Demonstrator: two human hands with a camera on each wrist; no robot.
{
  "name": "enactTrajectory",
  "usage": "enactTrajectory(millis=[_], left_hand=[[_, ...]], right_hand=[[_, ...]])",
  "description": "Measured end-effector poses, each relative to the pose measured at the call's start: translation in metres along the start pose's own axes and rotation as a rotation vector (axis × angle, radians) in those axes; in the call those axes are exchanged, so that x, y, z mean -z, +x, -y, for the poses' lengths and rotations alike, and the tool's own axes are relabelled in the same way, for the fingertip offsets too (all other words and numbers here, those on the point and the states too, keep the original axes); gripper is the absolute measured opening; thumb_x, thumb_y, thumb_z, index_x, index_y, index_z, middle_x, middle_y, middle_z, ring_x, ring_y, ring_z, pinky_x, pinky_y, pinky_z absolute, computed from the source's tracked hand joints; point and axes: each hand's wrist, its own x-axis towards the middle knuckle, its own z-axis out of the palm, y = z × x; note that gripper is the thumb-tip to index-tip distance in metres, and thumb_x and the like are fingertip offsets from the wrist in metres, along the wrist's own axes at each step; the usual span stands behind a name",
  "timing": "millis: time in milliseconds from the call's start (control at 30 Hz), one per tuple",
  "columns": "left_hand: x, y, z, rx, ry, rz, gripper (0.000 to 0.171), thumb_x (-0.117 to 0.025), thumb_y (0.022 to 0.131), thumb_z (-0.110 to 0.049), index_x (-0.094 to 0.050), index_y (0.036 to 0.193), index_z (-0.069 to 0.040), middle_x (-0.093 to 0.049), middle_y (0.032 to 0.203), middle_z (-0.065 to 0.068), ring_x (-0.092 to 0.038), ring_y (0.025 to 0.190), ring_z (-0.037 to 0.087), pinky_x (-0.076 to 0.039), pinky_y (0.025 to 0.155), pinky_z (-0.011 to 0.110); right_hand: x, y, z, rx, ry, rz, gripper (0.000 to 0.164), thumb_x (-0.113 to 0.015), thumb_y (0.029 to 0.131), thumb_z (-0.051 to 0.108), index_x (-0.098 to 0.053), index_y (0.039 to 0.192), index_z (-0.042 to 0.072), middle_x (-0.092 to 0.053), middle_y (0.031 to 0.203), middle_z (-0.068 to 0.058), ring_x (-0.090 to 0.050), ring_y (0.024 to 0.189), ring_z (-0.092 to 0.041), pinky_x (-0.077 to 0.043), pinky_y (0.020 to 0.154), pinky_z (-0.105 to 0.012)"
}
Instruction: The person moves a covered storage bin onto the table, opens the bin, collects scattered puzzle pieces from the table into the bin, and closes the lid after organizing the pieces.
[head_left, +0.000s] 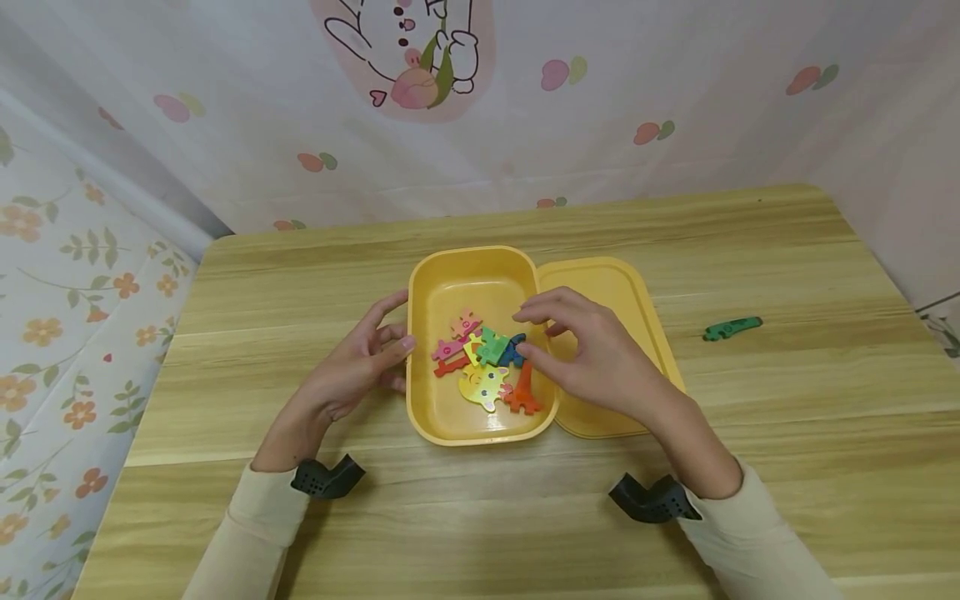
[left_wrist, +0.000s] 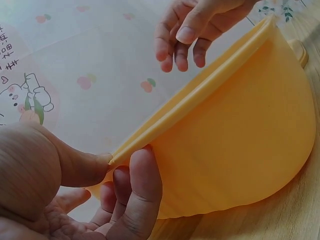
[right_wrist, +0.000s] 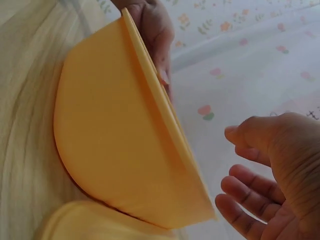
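Note:
In the head view a yellow plastic box [head_left: 442, 419] stands on the table, with several colourful puzzle pieces inside. Among them are a yellow animal-head piece [head_left: 483, 388], a green piece [head_left: 492, 347], a dark blue piece [head_left: 512, 352], an orange piece [head_left: 522, 397] and pink pieces [head_left: 448, 349]. My left hand [head_left: 360, 354] grips the box's left side, thumb at the rim and fingers against the outer wall [left_wrist: 225, 140]. Over the right rim hovers my right hand [head_left: 596, 350], fingers loosely bent and parted from the thumb. Nothing shows between them in the right wrist view.
A yellow lid [head_left: 618, 292] lies flat on the table, its left part behind the box and under my right hand. Farther right on the wooden table [head_left: 810, 400] is a dark green piece [head_left: 732, 328]. A patterned curtain [head_left: 480, 158] hangs along the far edge.

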Motion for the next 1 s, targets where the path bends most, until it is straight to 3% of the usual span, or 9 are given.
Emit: enactTrajectory(millis=[367, 700, 1000], left_hand=[[0.0, -0.001, -0.001, 0.003, 0.003, 0.006, 0.071, -0.05, 0.111, -0.009, -0.013, 0.17, -0.025, -0.053, 0.137, 0.022, -0.069, 0.1, 0.02, -0.065, 0.071, 0.031], [-0.001, -0.002, -0.002, -0.004, -0.009, 0.011, 0.072, -0.051, 0.111, -0.008, -0.013, 0.17, -0.024, -0.055, 0.131, 0.018, -0.069, 0.1, 0.02, -0.065, 0.071, 0.031], [-0.001, -0.002, -0.002, -0.001, -0.007, 0.007, 0.072, -0.051, 0.111, -0.009, -0.012, 0.17, -0.024, -0.056, 0.129, 0.016, -0.07, 0.099, 0.019, -0.065, 0.071, 0.031]], right_hand=[[0.025, -0.004, -0.011, -0.012, -0.079, -0.04, 0.032, -0.081, 0.094, 0.012, -0.073, 0.125, 0.011, -0.072, 0.122, -0.007, -0.072, 0.105, -0.029, -0.063, 0.092, -0.047], [0.048, -0.013, -0.024, -0.005, -0.192, -0.103, 0.028, -0.079, 0.094, 0.006, -0.074, 0.121, 0.007, -0.073, 0.114, -0.008, -0.073, 0.098, -0.03, -0.062, 0.087, -0.05], [0.061, -0.021, -0.038, -0.049, -0.266, -0.072, 0.031, -0.078, 0.093, 0.004, -0.074, 0.123, 0.007, -0.069, 0.119, -0.011, -0.066, 0.103, -0.032, -0.057, 0.085, -0.05]])
